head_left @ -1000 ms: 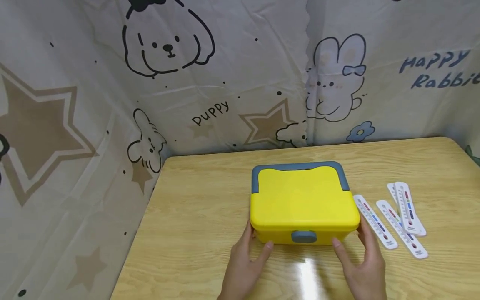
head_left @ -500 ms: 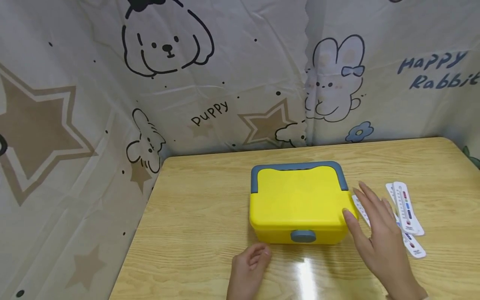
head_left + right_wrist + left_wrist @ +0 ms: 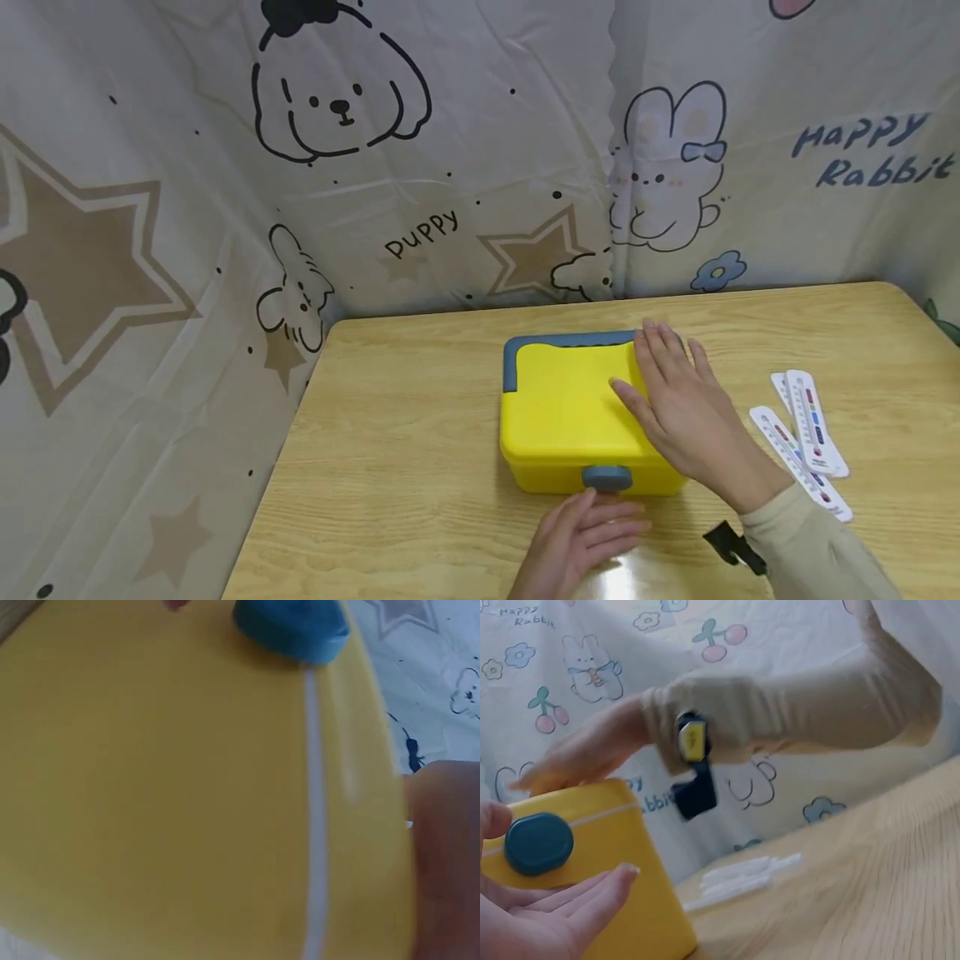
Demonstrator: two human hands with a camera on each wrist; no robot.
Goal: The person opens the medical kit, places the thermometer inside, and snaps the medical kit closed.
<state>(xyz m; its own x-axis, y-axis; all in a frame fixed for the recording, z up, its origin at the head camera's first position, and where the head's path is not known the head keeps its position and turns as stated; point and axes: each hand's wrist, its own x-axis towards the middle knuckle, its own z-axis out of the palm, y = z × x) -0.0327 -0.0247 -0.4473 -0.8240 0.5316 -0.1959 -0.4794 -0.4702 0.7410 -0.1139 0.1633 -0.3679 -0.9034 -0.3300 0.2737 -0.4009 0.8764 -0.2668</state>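
Note:
A yellow lidded box with a blue-grey handle folded along its back edge stands on the table, lid down. On its front is a blue-grey latch, also large in the left wrist view. My right hand lies flat over the right part of the lid, fingers straight and pointing to the back. In front of the box, my left hand has its fingers extended to the right, palm turned up, with the thumb just under the latch. It holds nothing.
Several white thermometer strips lie on the wooden table to the right of the box, some overlapping. A dark wrist mount hangs from the right sleeve. Printed curtains close off the back and left.
Both hands have left the sides of the box. The right hand has moved up onto the lid. The left hand has shifted right to the latch and its fingers have spread out.

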